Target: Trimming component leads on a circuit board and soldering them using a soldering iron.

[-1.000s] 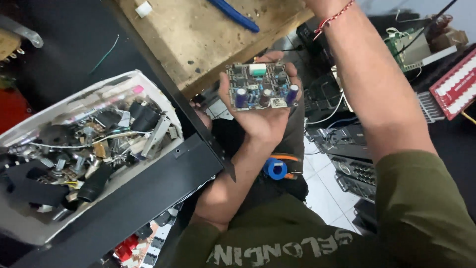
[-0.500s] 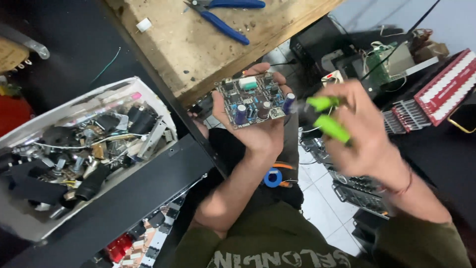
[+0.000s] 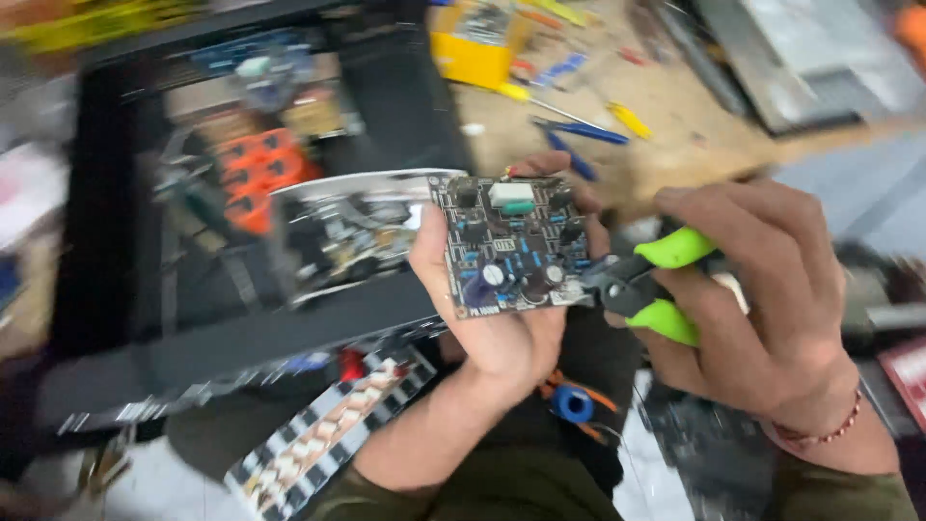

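Note:
My left hand (image 3: 497,328) holds a dark circuit board (image 3: 511,246) flat on its palm, component side up, with a white block and small capacitors on it. My right hand (image 3: 762,289) grips small cutters with bright green handles (image 3: 666,285). The dark jaws of the cutters touch the right lower edge of the board. Both hands are at the middle of the view, above my lap.
A wooden bench (image 3: 694,135) lies behind with blue-handled pliers (image 3: 579,130), yellow tools and a yellow box (image 3: 477,48). A black open case (image 3: 241,318) with orange parts and a white tray of scrap parts (image 3: 338,232) sits at left. The view is blurred.
The camera swung, so the bench and case shifted in view. My right hand brought the green cutters in against the board's edge. The board stays on my left palm.

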